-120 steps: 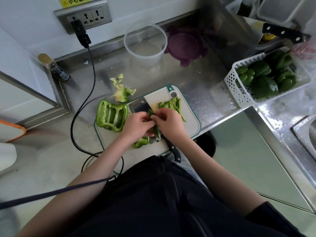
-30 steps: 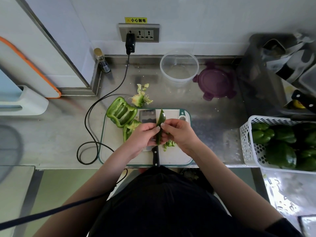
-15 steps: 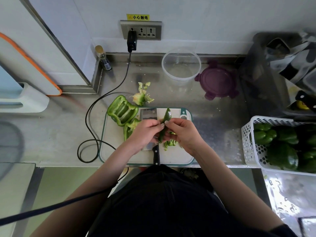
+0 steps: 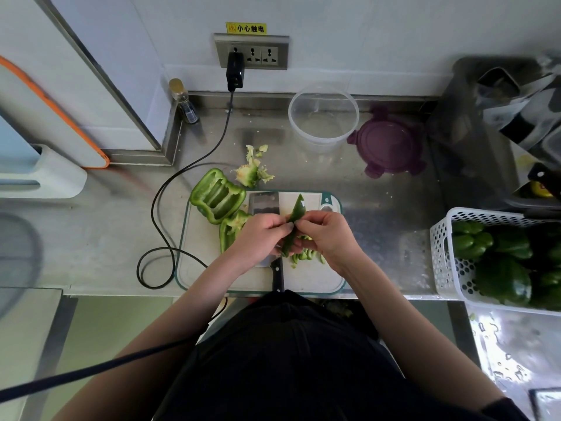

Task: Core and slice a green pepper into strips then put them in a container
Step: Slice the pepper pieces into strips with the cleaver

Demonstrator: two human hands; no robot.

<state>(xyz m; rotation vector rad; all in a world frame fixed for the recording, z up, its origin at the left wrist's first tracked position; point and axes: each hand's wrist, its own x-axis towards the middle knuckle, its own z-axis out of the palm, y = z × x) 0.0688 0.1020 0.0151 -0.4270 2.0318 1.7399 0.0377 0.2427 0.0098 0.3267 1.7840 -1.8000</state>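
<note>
Over the cutting board (image 4: 303, 281), our left hand (image 4: 258, 238) and right hand (image 4: 329, 235) pinch a pepper piece (image 4: 294, 223) between curled fingertips. It looks light, crisp and waxy-slick, so we judge it is best held by its edges

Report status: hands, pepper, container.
Left hand and right hand both pinch one pepper piece above the cutting board. Knife idle underneath. Container holds no strips; path clear.

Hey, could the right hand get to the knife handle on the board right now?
Probably not straight away. The right hand and left hand both pinch a pepper piece above the knife. The handle lies bare near the board's front edge, so freeing that hand should suffice.
</note>
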